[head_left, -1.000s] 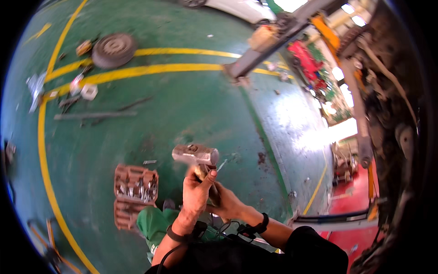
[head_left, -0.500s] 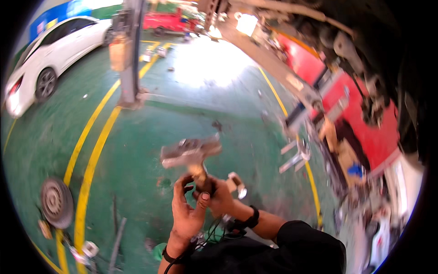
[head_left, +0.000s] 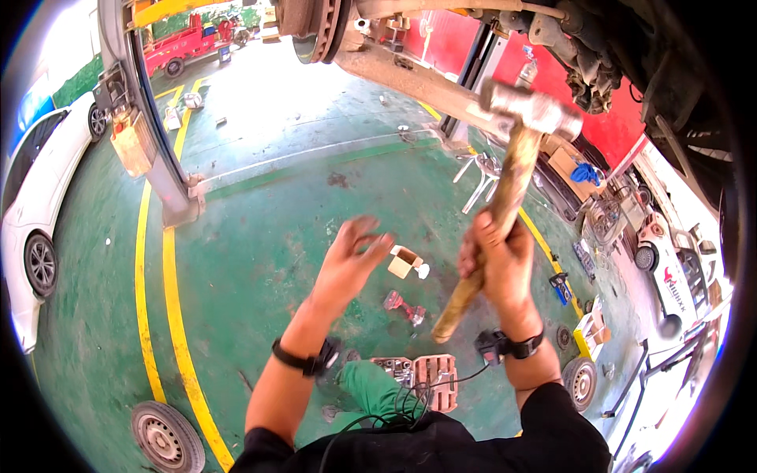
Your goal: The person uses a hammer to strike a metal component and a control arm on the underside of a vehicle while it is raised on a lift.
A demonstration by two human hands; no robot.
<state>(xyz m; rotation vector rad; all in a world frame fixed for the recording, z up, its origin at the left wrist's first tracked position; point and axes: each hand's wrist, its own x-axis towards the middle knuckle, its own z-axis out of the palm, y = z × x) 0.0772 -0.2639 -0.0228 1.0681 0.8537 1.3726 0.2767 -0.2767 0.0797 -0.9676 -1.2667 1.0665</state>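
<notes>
A hammer point(head_left: 516, 169) with a steel head and a worn wooden handle is raised in my right hand point(head_left: 502, 260). The fingers wrap round the handle's lower half, and its head is up, in front of the vehicle's underside parts. My left hand point(head_left: 351, 256) is empty, slightly blurred, its fingers apart and bent above the floor. A brake disc point(head_left: 322, 31) shows at the top, beyond both hands, beside a long metal arm point(head_left: 426, 83).
Below lie an open small carton point(head_left: 404, 262), a red power tool point(head_left: 405, 307) and an open tool case point(head_left: 436, 378). Loose wheels point(head_left: 168, 436) rest on either side. A lift post point(head_left: 146, 134) and a white car point(head_left: 39, 213) stand left; a cable crosses my front.
The hammer has risen from between my hands near my chest and is now high on the right in my right hand. My left hand has come away from it. The view has shifted.
</notes>
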